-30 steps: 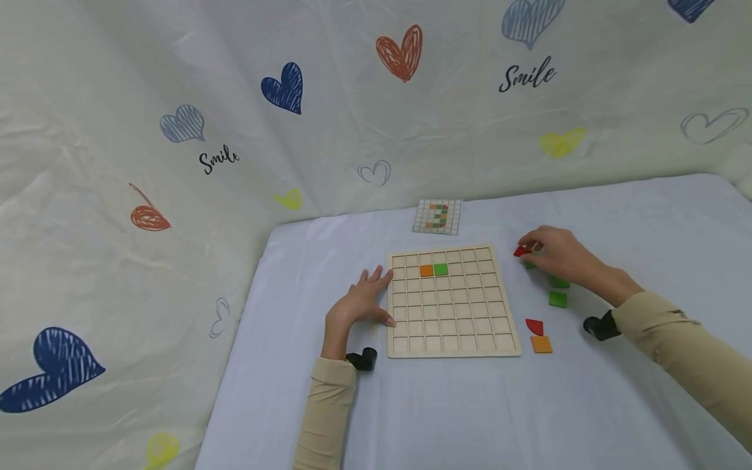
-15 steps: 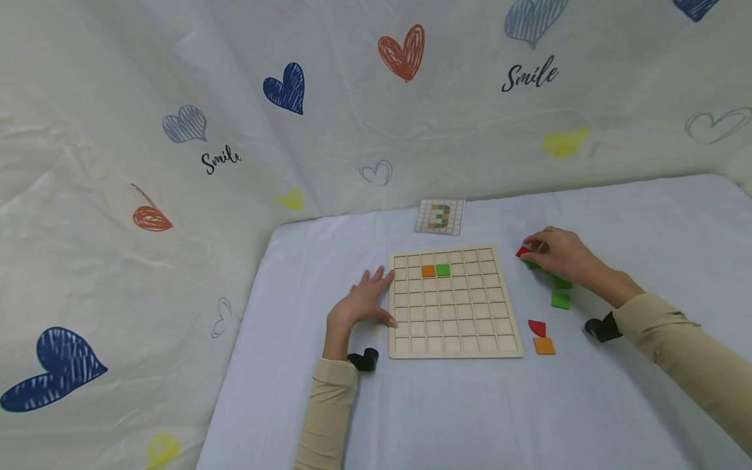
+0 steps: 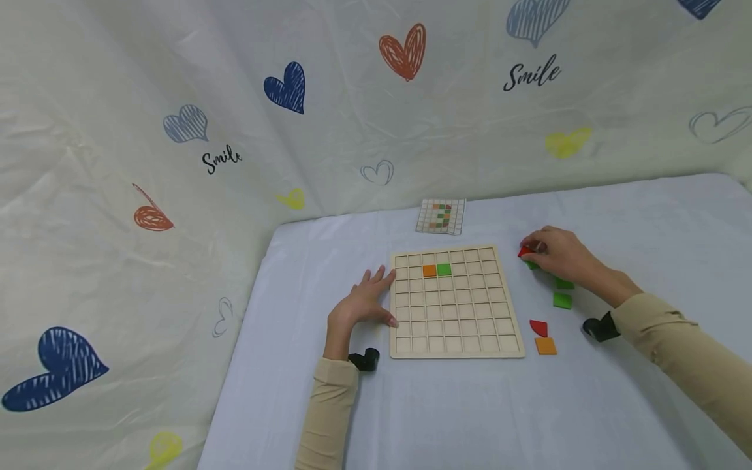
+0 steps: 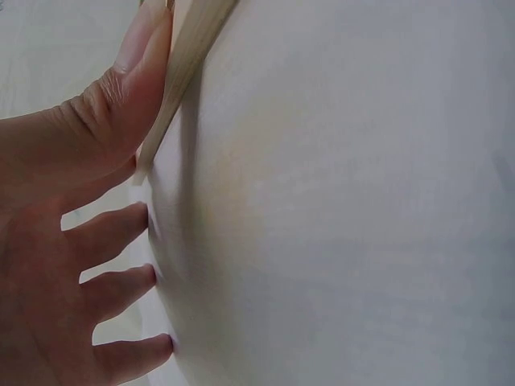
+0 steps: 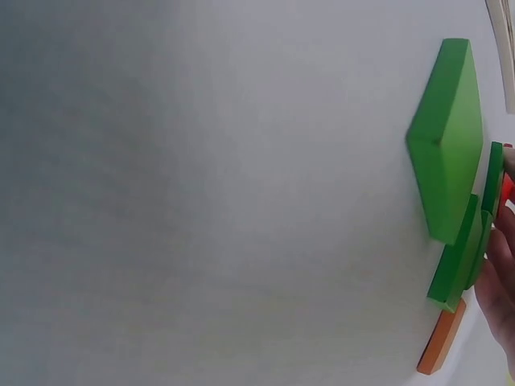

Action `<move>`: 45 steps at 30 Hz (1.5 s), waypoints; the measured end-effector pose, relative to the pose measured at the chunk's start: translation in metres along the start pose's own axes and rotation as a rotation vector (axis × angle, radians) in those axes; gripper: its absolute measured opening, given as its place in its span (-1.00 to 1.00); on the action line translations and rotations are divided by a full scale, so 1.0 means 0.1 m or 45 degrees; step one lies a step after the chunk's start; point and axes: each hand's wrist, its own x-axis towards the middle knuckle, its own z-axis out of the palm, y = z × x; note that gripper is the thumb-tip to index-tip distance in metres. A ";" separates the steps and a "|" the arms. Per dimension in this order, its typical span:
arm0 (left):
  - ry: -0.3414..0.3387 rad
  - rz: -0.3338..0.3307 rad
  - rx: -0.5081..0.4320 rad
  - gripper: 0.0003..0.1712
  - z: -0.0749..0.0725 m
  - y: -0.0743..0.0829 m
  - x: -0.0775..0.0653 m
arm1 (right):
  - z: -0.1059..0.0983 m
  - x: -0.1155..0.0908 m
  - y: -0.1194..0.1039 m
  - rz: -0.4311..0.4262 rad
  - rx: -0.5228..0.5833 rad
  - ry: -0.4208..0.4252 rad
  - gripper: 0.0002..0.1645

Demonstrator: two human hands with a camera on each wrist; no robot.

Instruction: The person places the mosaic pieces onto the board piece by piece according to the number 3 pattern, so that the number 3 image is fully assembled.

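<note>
In the head view, a square pale wooden board (image 3: 455, 310), scored into a grid of cells, is laid flat on a white-covered counter (image 3: 435, 418). Two neighbouring cells in an upper row are filled: one by an orange square tile (image 3: 429, 270), the other, to its right, by a green square tile (image 3: 444, 269). Past the far edge a small printed grid card (image 3: 441, 217) is placed. A flat red piece (image 3: 525, 251), its outline partly covered, is pinched between the fingers and thumb of the right hand (image 3: 558, 251), to the right of the board. Loose green tiles (image 3: 562, 300) are strewn under and beside that hand; nearer the person, a red quarter-round piece (image 3: 538, 328) and a loose orange square (image 3: 545, 346) are laid close together. The fingers of the left hand (image 3: 361, 301) are spread wide, and the board's left edge is touched by forefinger and thumb.

In the left wrist view, the thumb is rested against the board's edge; the other fingers are stretched well apart, with nothing grasped.

In the right wrist view, the thick green sides of the loose tiles are seen up close, with a sliver of red between them and the fingers, which are largely cut off by the frame.
</note>
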 end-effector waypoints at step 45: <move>0.004 -0.003 -0.005 0.32 -0.01 0.02 -0.02 | 0.07 0.04 -0.19 -0.164 0.086 0.112 -0.59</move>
